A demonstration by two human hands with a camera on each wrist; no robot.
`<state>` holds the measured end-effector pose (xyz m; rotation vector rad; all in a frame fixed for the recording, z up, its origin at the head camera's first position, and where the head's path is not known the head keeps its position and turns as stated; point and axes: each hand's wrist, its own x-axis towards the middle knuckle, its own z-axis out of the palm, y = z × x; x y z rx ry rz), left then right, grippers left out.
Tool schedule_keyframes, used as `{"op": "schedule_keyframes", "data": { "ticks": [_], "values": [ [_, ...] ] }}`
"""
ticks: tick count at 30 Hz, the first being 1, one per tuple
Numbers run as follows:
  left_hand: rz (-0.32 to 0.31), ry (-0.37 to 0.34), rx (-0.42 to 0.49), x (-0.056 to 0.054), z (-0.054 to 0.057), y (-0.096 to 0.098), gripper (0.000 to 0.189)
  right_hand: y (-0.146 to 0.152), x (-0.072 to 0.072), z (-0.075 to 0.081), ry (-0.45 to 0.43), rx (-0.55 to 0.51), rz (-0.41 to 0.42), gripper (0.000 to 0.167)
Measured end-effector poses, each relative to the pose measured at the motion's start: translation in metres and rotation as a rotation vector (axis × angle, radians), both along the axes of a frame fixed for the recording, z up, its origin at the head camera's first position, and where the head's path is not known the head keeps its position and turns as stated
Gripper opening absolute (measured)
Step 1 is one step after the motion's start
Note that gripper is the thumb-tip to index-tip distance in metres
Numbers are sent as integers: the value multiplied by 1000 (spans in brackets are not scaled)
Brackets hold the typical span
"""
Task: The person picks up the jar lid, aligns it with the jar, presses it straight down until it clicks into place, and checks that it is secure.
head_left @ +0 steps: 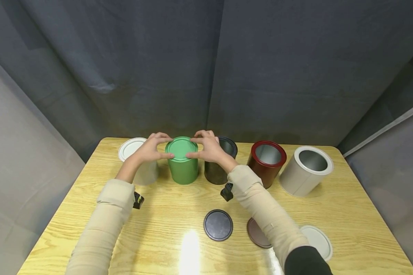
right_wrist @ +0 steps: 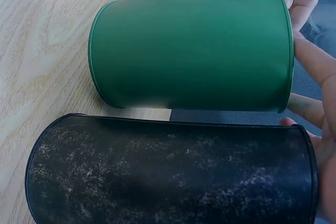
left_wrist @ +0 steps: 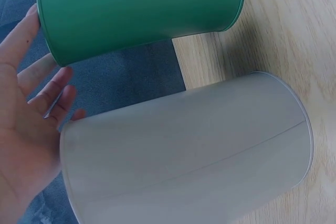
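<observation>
One left hand, one right hand — apart, loosely spread, touching green lid on green can.

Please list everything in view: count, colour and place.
Whitish can: 1, whitish, back row's left end
White lid: 1, white, atop it
Green can: 1, green, second
Green lid: 1, green, atop it
Black can: 1, black, third
Red can: 1, red, fourth
Cream can: 1, cream, right end
Black lid: 1, black, table front
Brown lid: 1, brown, right of it
Loose white lid: 1, white, farther right
Table: 1, tan, beneath
Curtains: several, grey, behind, beside
Cameras: 2, black, wrists
Sleeves: 2, beige, right partly black, forearms
Left hand, right hand: 1 each, bare, green lid's edges
</observation>
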<state>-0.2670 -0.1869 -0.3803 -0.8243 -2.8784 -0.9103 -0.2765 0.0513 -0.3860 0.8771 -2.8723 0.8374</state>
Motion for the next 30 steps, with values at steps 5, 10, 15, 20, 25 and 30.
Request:
{"op": "schedule_keyframes", "data": {
  "ticks": [5,10,15,20,25,30],
  "values": [
    [-9,0,-10,0,1,0,57,-1,1,1,-9,9,-8,61],
    [-14,5,-28,-2,1,1,57,0,1,1,-13,18,-10,61],
    [-20,14,-48,-2,2,3,56,0,1,2,-22,28,-14,62],
    [-22,10,-63,-2,2,4,56,0,2,2,-32,36,-20,63],
    [-20,7,-82,-1,4,5,56,0,2,1,-28,31,-18,62],
    [-16,0,-113,0,6,4,57,-2,2,1,-31,38,-17,62]
  ]
}}
